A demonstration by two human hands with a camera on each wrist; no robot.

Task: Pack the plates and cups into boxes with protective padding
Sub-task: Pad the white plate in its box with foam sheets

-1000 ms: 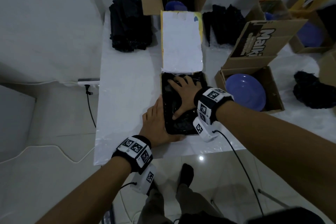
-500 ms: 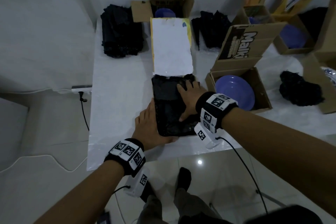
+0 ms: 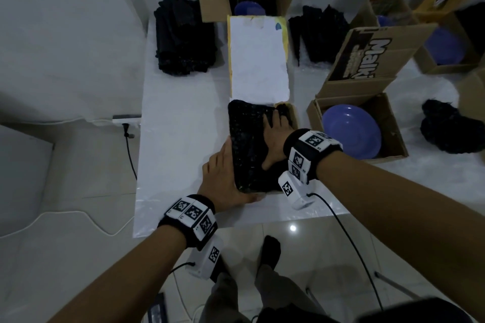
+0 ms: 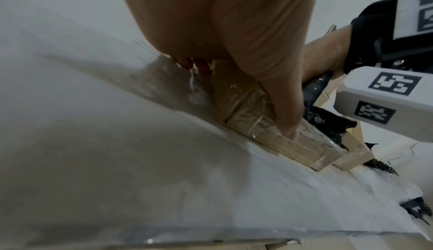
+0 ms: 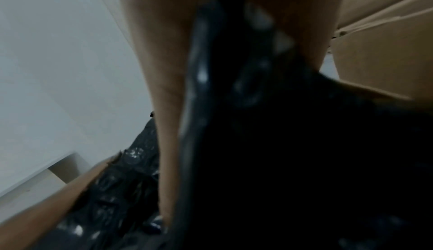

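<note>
Two hands work one small cardboard box at the near edge of the bench: the box is filled to the top with black bubble wrap, and its white-lined lid lies flung open toward 12 o'clock. The right hand lies flat on the padding with fingers spread and straight, pressing down, grasping nothing. The left hand is laid against the box's outer wall at 9 o'clock, fingers extended along it and the thumb reaching round the near corner; the left wrist view shows that thumb pressed on the taped cardboard. Whatever sits under the padding is hidden. Four more open boxes are in view, each showing one blue plate: one at 3 o'clock just beside the packed box, one at 12 o'clock beyond the lid, and two farther off toward 2 o'clock. Three dark heaps of bubble wrap lie about: at 11 o'clock, at 1 o'clock, and at 3 o'clock. A white plastic sheet covers the bench. Pale tiled floor lies at 9 o'clock, with a power strip and white cable on it.
</note>
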